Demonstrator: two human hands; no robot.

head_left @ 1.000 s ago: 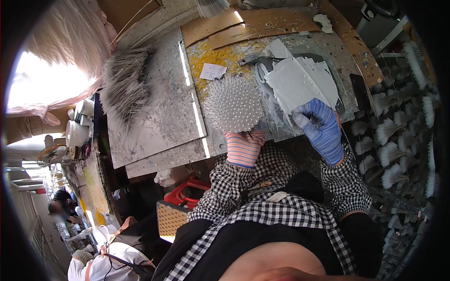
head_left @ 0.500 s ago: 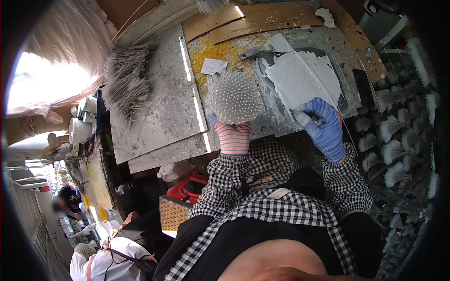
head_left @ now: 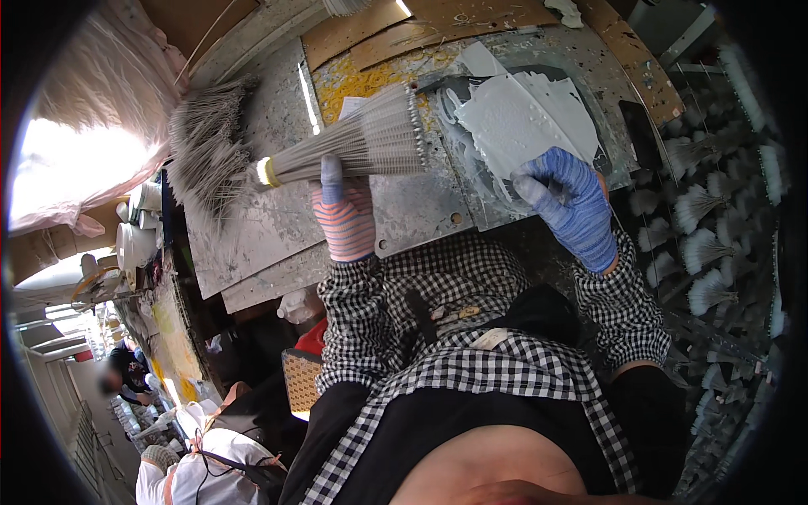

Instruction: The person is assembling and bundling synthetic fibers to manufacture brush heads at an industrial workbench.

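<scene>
— Over the tabletop [head_left: 278, 227], left hand [head_left: 345, 220]: fingers clenching a banded bundle of sticks [head_left: 358, 145], lying sideways. Dipped?
— Cannot tell. Right hand [head_left: 572, 206] resting, fingers curled, beside white paste [head_left: 513, 118]. Loose sticks [head_left: 206, 151] waiting; finished bunches [head_left: 699, 244] drying rightward.

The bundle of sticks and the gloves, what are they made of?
The bundle of sticks looks like thin pale wood or bamboo with a dull finish, going by its straight, stiff strands; a yellowish band ties one end. The left glove and right glove look like knitted fabric, striped and ribbed, soft and matte.
</scene>
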